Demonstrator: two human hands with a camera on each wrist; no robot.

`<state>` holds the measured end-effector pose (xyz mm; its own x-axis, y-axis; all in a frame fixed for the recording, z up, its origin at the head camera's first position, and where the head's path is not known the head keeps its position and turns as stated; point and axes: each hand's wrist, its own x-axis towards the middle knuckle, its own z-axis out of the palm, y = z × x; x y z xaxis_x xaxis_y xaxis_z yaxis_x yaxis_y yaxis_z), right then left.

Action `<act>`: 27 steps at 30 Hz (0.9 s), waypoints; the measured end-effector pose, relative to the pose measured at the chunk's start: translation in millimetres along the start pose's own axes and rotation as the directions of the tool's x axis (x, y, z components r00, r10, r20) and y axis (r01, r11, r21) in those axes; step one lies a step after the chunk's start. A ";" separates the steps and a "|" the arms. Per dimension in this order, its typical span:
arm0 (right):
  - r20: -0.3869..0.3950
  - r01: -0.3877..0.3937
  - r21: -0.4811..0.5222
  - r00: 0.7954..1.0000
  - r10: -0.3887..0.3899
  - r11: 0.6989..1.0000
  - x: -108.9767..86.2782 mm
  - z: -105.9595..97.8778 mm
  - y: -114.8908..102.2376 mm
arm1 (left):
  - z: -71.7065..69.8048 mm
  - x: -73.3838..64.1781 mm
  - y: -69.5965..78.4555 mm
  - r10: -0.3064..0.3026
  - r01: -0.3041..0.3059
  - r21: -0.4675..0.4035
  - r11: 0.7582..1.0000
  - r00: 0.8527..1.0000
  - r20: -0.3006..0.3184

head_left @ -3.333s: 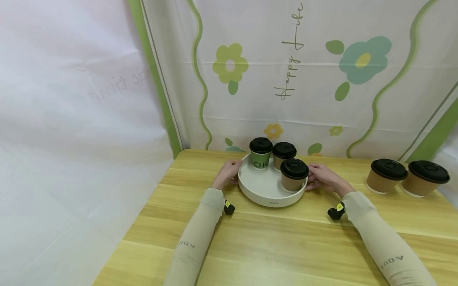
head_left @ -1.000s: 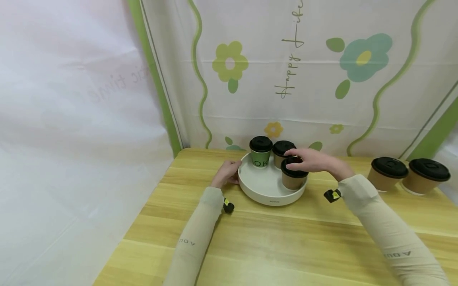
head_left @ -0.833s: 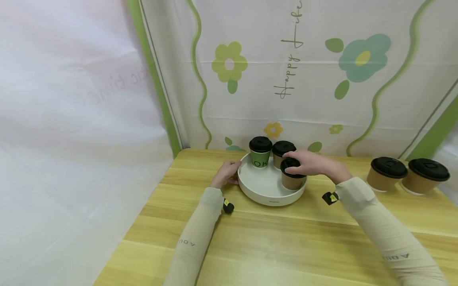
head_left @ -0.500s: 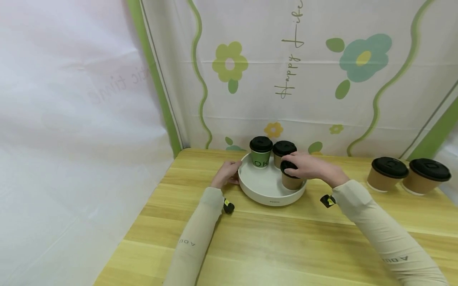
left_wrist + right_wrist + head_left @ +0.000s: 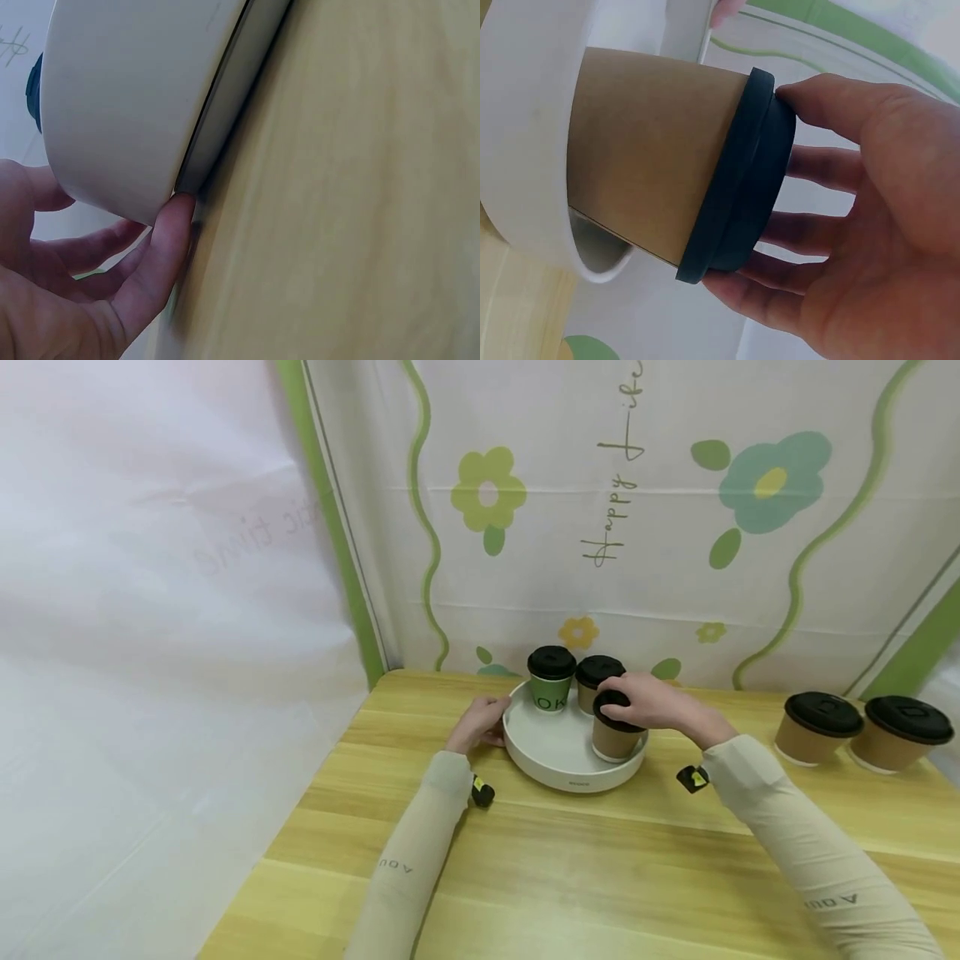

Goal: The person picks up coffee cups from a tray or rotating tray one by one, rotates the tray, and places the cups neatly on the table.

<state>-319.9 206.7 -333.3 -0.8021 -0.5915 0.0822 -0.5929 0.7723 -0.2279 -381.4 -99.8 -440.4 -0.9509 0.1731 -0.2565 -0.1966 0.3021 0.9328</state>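
A round white tray (image 5: 543, 747) with a raised wall sits on the wooden table. My left hand (image 5: 480, 723) grips its left side; in the left wrist view, fingertips touch the wall (image 5: 120, 112) and one reaches its lower edge. Three lidded paper cups stand in the tray: a green one (image 5: 551, 689) marked OK, a brown one (image 5: 587, 697) behind, and a brown one (image 5: 615, 739) at the front right. My right hand (image 5: 648, 700) holds that front cup by its black lid (image 5: 742, 187), from above. This cup leans slightly; the tray wall hides its base in the right wrist view.
Two more brown cups with black lids, one (image 5: 810, 739) beside the other (image 5: 885, 747), stand close together on the table (image 5: 570, 877) at the right. A white curtain (image 5: 525, 577) with printed flowers hangs behind the table's far edge.
My right hand has left the tray's right side and come over the front brown cup, taking its lid. That cup now tilts a little. My left hand has stayed at the tray.
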 end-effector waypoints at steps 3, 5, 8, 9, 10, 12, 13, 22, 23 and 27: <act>-0.013 -0.002 0.009 1.000 0.002 1.000 -2.7 -3.1 2.6 | 0.6 1.4 0.1 -0.002 0.002 -0.001 1.000 1.000 0.000; -0.027 -0.005 0.023 1.000 0.006 1.000 -5.2 -7.1 3.5 | 1.1 1.4 0.2 -0.003 0.003 -0.002 1.000 1.000 0.001; -0.040 -0.030 0.053 0.999 0.033 0.998 -9.4 -15.5 4.3 | 1.5 1.1 -0.4 -0.002 0.002 0.000 1.000 1.000 0.000; -0.043 -0.041 0.057 0.998 0.043 0.998 -10.7 -18.4 5.2 | 1.5 1.1 -0.5 -0.002 0.002 -0.001 1.000 1.000 -0.003; -0.046 -0.055 0.066 0.997 0.059 0.996 -12.1 -21.6 6.0 | 1.4 1.1 -0.6 -0.001 0.001 -0.002 1.000 1.000 -0.004; -0.050 -0.081 0.075 0.995 0.085 0.994 -16.2 -27.2 8.1 | 1.2 1.4 -0.6 -0.002 0.002 -0.002 1.000 1.000 -0.006; -0.052 -0.089 0.077 0.994 0.093 0.993 -18.1 -30.1 9.3 | 1.2 1.6 -0.4 -0.001 0.000 -0.001 1.000 1.000 -0.006; -0.060 -0.152 0.122 0.985 0.161 0.981 -37.3 -53.5 25.4 | 1.2 1.7 -0.5 0.000 0.000 0.004 1.000 1.000 -0.009; -0.064 -0.161 0.120 0.984 0.169 0.980 -39.8 -55.7 28.4 | 1.3 1.5 -0.3 -0.001 0.001 0.004 1.000 1.000 -0.009; -0.108 -0.188 0.088 0.975 0.197 0.978 -49.5 -61.1 40.9 | 2.1 0.3 0.3 -0.004 0.004 0.003 1.000 1.000 -0.007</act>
<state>-308.8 281.7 -287.4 -0.9059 -0.3996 0.1401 -0.4233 0.8461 -0.3241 -381.2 -97.7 -440.7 -0.9517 0.1656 -0.2585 -0.1997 0.3055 0.9310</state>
